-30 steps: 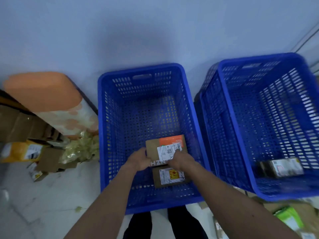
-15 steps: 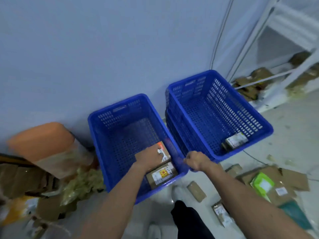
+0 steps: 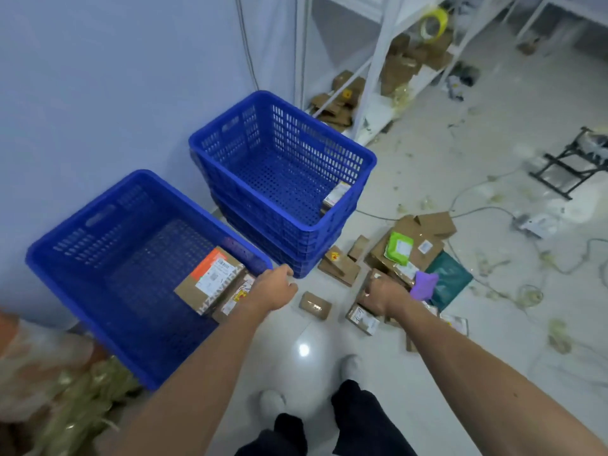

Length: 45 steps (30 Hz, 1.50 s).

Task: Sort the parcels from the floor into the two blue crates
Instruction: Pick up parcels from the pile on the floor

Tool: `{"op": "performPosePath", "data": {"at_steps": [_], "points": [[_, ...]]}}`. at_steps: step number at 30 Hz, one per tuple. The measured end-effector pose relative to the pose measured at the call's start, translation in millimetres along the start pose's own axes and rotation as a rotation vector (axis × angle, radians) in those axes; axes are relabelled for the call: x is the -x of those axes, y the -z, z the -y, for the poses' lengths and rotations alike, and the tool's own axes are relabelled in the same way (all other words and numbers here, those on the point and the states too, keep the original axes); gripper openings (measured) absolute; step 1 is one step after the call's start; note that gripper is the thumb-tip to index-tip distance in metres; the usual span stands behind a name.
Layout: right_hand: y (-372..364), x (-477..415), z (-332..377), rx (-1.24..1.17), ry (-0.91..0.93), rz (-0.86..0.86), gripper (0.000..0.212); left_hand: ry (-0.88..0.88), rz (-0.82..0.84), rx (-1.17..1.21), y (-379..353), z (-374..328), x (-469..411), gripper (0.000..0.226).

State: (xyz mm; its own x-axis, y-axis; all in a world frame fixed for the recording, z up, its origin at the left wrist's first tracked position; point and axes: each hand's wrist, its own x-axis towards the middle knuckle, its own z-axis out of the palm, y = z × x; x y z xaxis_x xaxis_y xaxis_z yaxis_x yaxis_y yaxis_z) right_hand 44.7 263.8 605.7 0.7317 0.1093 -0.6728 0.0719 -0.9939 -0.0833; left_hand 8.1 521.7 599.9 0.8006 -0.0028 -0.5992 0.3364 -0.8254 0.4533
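left hand [image 3: 275, 288] empty, fingers loosely curled, beside near crate [image 3: 59, 268] | right hand [image 3: 381, 296] over floor parcels [image 3: 362, 319], grip unclear

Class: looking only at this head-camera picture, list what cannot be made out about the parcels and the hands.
- Labels on the parcels in the near crate: print too small.
- Parcel in the far crate: mostly hidden by its wall.
- Right hand: its back hides whether it grips anything.
- Heap: overlapping parcels, uncountable.

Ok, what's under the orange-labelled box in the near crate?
The orange-labelled box lies on a second brown box, whose yellow-marked label end sticks out. Anything else beneath them in the near crate is covered.
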Motion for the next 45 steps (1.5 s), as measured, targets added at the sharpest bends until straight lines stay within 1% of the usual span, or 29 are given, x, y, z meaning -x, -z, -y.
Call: {"op": "performPosePath", "data": {"at_steps": [1,4,6,8,10,13,18,21,23,28,30,32,35,37,41,45], "points": [[-6,0,-11,-0.008,-0.005,0.008,0.047,-0.006,0.012,-0.027,-8,-7,-4,0.045],[-25,-1,-47,0.022,0.0,0.018,0.049,-0.002,0.052,-0.017,-43,-30,-20,0.042],[-37,-15,-66,0.061,0.016,0.02,0.051,-0.013,0.088,-0.052,-60,-39,-33,0.041],[-50,-32,-80,0.072,0.058,0.079,0.054,0.0,0.116,-0.098,-79,-41,-49,0.043],[-66,-55,-91,0.093,0.097,0.128,0.054,0.027,0.13,-0.152,-102,-34,-71,0.047],[-89,-100,-106,0.151,0.146,0.144,0.052,0.059,0.118,-0.213,-137,-20,-115,0.054],[-153,-190,-118,0.21,0.164,0.176,0.058,-0.007,0.137,-0.35,-202,8,-195,0.063],[-216,-259,-119,0.182,0.134,0.157,0.057,-0.051,0.133,-0.412,-256,45,-260,0.068],[-266,-301,-117,0.162,0.112,0.155,0.059,-0.073,0.166,-0.444,-294,70,-298,0.072],[-369,-397,-98,0.101,0.142,0.133,0.056,-0.165,0.167,-0.537,-371,138,-381,0.065],[-399,-432,-90,0.097,0.171,0.078,0.06,-0.194,0.141,-0.594,-394,160,-414,0.066],[-427,-462,-83,0.096,0.204,0.01,0.068,-0.212,0.112,-0.656,-415,178,-444,0.076],[-457,-498,-77,0.085,0.203,-0.068,0.085,-0.233,0.075,-0.719,-441,199,-482,0.097],[-474,-516,-76,0.077,0.202,-0.106,0.091,-0.265,0.065,-0.73,-454,206,-500,0.105],[-495,-532,-79,0.094,0.219,-0.136,0.094,-0.313,0.058,-0.77,-474,207,-519,0.104],[-490,-532,-82,0.097,0.244,-0.125,0.094,-0.349,0.052,-0.765,-472,206,-520,0.097]]}}
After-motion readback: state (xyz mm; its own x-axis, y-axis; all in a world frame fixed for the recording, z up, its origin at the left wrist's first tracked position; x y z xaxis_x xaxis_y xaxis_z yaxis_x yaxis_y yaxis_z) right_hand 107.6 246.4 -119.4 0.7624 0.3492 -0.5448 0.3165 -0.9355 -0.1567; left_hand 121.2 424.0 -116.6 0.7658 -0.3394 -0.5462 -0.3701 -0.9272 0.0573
